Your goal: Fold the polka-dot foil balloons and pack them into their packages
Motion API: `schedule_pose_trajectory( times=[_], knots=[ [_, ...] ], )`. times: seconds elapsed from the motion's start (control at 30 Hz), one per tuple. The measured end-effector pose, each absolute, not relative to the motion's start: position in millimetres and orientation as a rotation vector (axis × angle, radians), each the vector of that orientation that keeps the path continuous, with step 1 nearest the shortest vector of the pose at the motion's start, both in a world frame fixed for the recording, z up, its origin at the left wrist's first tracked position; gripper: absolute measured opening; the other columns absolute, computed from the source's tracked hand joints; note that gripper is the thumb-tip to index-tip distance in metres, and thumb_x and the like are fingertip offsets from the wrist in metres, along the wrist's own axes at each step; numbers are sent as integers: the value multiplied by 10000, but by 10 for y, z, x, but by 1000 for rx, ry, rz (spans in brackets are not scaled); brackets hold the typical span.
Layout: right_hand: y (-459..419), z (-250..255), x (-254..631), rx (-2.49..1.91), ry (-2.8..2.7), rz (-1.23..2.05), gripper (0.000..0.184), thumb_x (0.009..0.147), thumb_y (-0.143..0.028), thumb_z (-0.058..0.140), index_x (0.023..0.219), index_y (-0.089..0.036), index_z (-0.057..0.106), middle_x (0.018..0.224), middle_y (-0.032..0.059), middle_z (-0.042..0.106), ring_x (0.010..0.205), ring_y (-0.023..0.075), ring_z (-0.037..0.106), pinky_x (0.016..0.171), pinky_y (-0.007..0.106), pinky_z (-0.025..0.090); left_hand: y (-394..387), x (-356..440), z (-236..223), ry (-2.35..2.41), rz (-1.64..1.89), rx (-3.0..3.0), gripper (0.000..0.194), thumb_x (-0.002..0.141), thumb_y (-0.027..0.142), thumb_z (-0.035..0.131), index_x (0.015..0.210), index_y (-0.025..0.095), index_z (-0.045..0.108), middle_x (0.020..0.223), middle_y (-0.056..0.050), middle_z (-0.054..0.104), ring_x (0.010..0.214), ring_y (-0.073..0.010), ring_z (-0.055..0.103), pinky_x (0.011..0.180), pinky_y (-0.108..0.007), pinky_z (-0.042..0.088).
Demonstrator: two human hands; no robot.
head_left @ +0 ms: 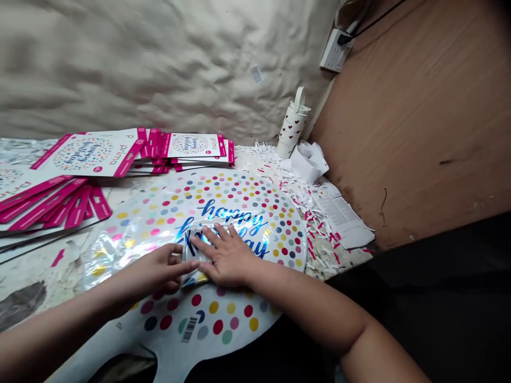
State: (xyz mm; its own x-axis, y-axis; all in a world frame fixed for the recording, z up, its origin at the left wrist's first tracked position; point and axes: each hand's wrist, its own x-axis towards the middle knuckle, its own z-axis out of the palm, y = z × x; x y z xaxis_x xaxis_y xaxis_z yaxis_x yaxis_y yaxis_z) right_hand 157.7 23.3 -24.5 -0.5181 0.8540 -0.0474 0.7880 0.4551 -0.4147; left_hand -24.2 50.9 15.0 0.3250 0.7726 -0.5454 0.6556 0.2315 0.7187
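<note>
working over a broad dotted foil balloon (pixel 241 194), spread on the pale surface (pixel 30 271) with blue lettering (pixel 233 213) upward, perhaps for a flat bed under both hands; apparently overhanging at the near side.

resting the right hand (pixel 229 255) open and flat, fingers spread, on a small folded piece (pixel 191 254) near the middle of the balloon; gripping nothing with it, probably pressing from above to hold slippery layers down. holding the left hand (pixel 165 263) half curled at the left edge of that piece, thumb stretched toward the right thumb, perhaps to steady the edge; cannot tell whether pinching it or only touching.

to the left, overlapping at odd angles, printed packs (pixel 93 154) with pink ends, likely just set down loosely; behind the balloon, a neater stack (pixel 195 144), perhaps put there to leave room in front.

at the far right, an upright white bottle (pixel 293 130) with heart marks, well apart from the hands, maybe against knocks. beside it, curled white paper (pixel 309 162); nearer, printed sheets (pixel 343 218) among scattered paper shreds (pixel 279 178).
</note>
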Motion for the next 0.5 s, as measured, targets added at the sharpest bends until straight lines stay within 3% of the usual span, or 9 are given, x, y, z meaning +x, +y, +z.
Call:
schedule_pose_trajectory(
  times=[0.07,0.17,0.27,0.3,0.37,0.5],
  knots=[
    [210,-158,1792,-1443,-2430,610,625,908,-519,267,1447,-237,119,1528,55,97,1394,231,49,1118,432,102,573,-103,130,1361,46,1464,468,639,475,678,960,169,531,557,1,595,487,-192,591,383,-239,428],
    [110,-35,2552,-1831,-2004,439,652,907,-455,315,1450,-235,29,1533,28,56,1395,168,66,1099,353,212,622,-33,197,1296,265,1423,461,711,479,613,1045,183,494,850,-47,663,762,-221,642,573,-265,521],
    [-67,-15,3554,-2615,-1485,232,828,822,-409,468,1450,-151,-6,1528,106,21,1394,244,51,1094,406,201,604,-88,344,1264,387,1428,491,745,481,583,1139,217,457,973,-34,649,882,-229,615,664,-283,530],
    [-131,-36,3835,-2719,-1412,248,875,784,-394,518,1443,-71,39,1511,185,60,1383,306,84,1079,450,207,591,-108,387,1245,378,1446,488,742,483,586,1136,220,467,953,-25,651,877,-230,613,666,-282,529],
    [-240,-108,4215,-2816,-1389,311,864,740,-374,564,1420,-18,167,1465,239,210,1344,334,228,1045,433,270,565,-129,445,1182,341,1480,452,729,488,594,1083,216,522,907,-12,658,869,-231,613,683,-279,526],
    [-348,-229,4340,-2829,-1533,383,637,738,-293,541,1328,-79,425,1343,199,457,1198,288,476,950,347,377,505,-143,438,1118,303,1562,389,719,488,594,1009,229,611,898,3,674,873,-236,614,740,-291,520]
  ],
)
